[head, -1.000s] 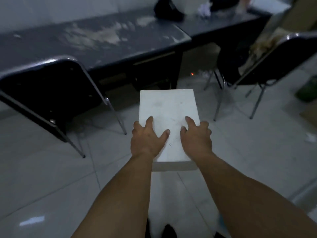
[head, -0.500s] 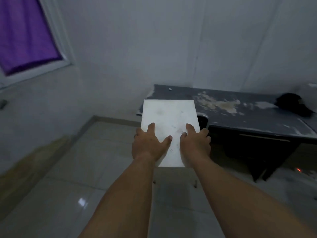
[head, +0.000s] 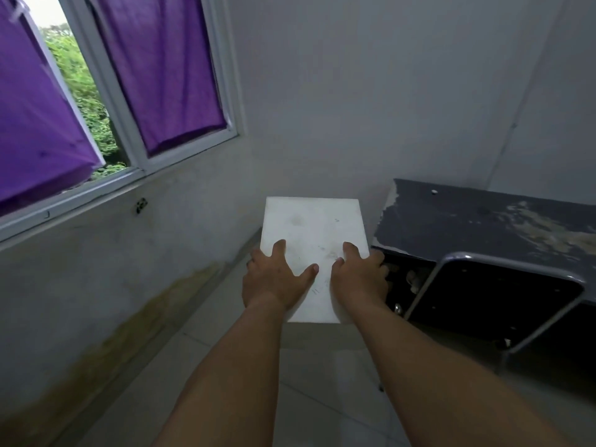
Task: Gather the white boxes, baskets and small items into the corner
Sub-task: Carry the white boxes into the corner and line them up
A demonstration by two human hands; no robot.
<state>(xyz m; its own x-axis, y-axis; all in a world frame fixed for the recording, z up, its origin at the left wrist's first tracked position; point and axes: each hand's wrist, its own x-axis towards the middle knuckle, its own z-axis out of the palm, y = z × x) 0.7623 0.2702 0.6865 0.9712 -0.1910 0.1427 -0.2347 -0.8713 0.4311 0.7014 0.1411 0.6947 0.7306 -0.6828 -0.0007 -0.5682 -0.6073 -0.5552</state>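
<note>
— Swinging left since half a second before, the view had brought a purple curtain and its window frame into sight, and the dark table had slid off to the right. The box had sat unchanged between the hands.

— Where was it?

— The white box was in the air at mid-frame, above the tiled floor. Its far end pointed at the corner where the window wall met the far wall, and the table edge was just to its right.

— How was the carry best finished?

— By my judgement, it needed the lid kept level and the box kept off the table and the metal-framed chair at the right. It could then be lowered to the floor against both walls, with neither hand letting go until the bottom rested.

— And the hands?

— Both forearms reached forward, nearly parallel. The left hand grasped the near-left corner, thumb and forefinger flat on the lid and the other fingers wrapped over the edge. The right hand grasped the near-right corner in the same way.
</note>
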